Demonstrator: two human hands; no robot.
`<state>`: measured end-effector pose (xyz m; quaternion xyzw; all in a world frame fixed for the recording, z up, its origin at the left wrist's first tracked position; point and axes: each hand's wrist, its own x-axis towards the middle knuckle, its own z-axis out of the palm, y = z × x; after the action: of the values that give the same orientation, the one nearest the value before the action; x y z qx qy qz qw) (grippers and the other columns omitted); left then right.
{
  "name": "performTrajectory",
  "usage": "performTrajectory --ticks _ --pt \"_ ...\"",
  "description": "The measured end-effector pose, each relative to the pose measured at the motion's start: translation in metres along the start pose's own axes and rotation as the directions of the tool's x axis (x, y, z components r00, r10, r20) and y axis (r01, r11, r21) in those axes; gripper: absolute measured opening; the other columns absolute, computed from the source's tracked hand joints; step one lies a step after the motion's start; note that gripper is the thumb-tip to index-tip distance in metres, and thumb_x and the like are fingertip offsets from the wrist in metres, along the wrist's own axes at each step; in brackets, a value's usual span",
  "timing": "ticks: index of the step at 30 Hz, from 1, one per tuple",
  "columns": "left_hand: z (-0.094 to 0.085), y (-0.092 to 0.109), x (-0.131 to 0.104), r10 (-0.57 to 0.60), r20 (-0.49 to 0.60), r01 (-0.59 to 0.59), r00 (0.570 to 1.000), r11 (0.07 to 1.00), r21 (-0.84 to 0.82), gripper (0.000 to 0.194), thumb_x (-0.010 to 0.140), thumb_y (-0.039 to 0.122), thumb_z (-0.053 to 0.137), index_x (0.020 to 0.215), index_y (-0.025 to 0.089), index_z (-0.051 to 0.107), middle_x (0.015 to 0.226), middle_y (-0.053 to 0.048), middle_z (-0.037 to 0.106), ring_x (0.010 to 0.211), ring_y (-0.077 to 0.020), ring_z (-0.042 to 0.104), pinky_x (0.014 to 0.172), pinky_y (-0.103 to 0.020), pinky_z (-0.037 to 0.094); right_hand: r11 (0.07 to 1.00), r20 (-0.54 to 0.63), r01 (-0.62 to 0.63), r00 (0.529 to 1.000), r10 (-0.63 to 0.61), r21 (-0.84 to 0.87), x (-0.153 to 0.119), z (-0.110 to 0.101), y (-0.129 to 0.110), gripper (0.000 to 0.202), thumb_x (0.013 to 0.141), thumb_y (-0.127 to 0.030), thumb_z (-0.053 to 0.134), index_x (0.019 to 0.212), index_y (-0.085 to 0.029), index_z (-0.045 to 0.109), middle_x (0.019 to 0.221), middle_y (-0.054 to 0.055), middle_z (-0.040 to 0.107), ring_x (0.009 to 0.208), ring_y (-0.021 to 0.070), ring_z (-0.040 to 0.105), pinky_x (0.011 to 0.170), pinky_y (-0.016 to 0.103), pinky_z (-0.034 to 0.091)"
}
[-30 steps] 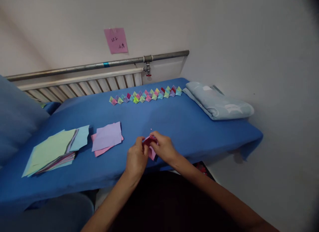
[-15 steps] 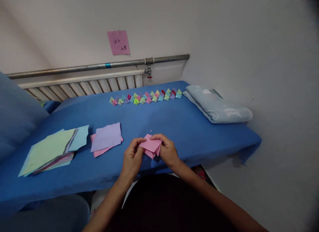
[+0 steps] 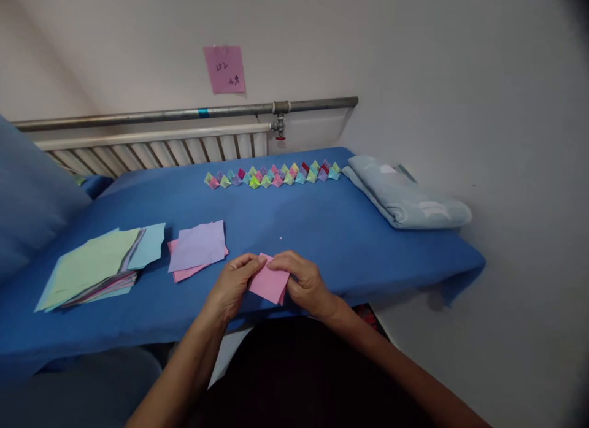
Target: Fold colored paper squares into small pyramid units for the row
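A folded pink paper [image 3: 269, 283] is held up between my two hands, above the front edge of the blue-covered surface [image 3: 294, 225]. My left hand [image 3: 235, 282] pinches its left corner, thumb on top. On the opposite side my right hand [image 3: 307, 282] grips it, with the thumb and index finger along its upper edge and the other fingers curled behind. The paper looks like a flat, layered square, its near right corner slightly parted. Left of my hands lie a lilac sheet [image 3: 197, 246] and pink sheets [image 3: 186, 274] beneath it.
A larger stack of coloured paper [image 3: 92, 262] lies at the far left. Several small folded paper pieces [image 3: 276, 175] stand in rows at the back. A folded light-blue blanket [image 3: 407, 198] rests at the right end, by the wall. Behind run a radiator [image 3: 184, 149] and a pipe [image 3: 151, 117].
The pink paper has gone from a partly opened, pointed shape to a flatter square. My left hand has shifted slightly left, and the camera view has moved a little.
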<state>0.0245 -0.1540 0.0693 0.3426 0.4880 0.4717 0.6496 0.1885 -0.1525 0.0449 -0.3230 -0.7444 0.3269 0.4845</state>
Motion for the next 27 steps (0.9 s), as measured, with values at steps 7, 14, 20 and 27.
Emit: performTrajectory --ticks 7,14,20,27 --pt "-0.002 -0.002 -0.005 0.081 -0.086 -0.071 0.993 0.990 0.120 0.039 0.060 0.048 0.080 0.064 0.014 0.063 0.057 0.005 0.052 0.052 -0.0060 0.040 0.051 -0.020 0.029 0.788 -0.044 -0.483 0.842 0.538 0.382 0.001 -0.008 -0.002 0.025 0.083 -0.030 0.049 0.105 -0.023 0.059 0.097 0.005 0.066 0.088 0.0171 0.062 0.076 0.033 0.049" --pt "0.001 -0.008 -0.002 0.109 -0.049 -0.101 0.993 0.984 0.150 0.037 0.063 0.047 0.077 0.060 0.015 0.059 0.052 0.007 0.043 0.050 -0.0060 0.034 0.049 -0.021 0.024 0.748 0.120 -0.585 0.806 0.580 0.314 0.006 -0.004 -0.011 0.019 0.071 -0.036 0.067 0.079 -0.020 0.060 0.069 -0.003 0.057 0.061 0.0103 0.049 0.060 0.025 0.038" --pt "-0.001 -0.011 0.000 0.132 -0.050 -0.121 0.990 0.976 0.182 0.030 0.067 0.044 0.074 0.069 0.017 0.061 0.058 0.006 0.049 0.053 -0.0066 0.038 0.050 -0.020 0.028 0.703 0.183 -0.643 0.764 0.619 0.305 0.002 -0.004 -0.009 0.022 0.071 -0.038 0.066 0.068 -0.019 0.055 0.061 -0.004 0.051 0.057 0.0093 0.045 0.056 0.024 0.035" --pt "0.001 -0.010 0.000 0.174 -0.076 -0.156 0.982 0.967 0.200 0.032 0.067 0.044 0.072 0.064 0.017 0.056 0.055 0.007 0.045 0.051 -0.0059 0.036 0.049 -0.019 0.027 0.725 0.237 -0.652 0.757 0.609 0.220 0.001 -0.002 -0.008 0.029 0.076 -0.045 0.061 0.064 -0.019 0.051 0.057 -0.004 0.047 0.054 0.0097 0.044 0.054 0.025 0.033"
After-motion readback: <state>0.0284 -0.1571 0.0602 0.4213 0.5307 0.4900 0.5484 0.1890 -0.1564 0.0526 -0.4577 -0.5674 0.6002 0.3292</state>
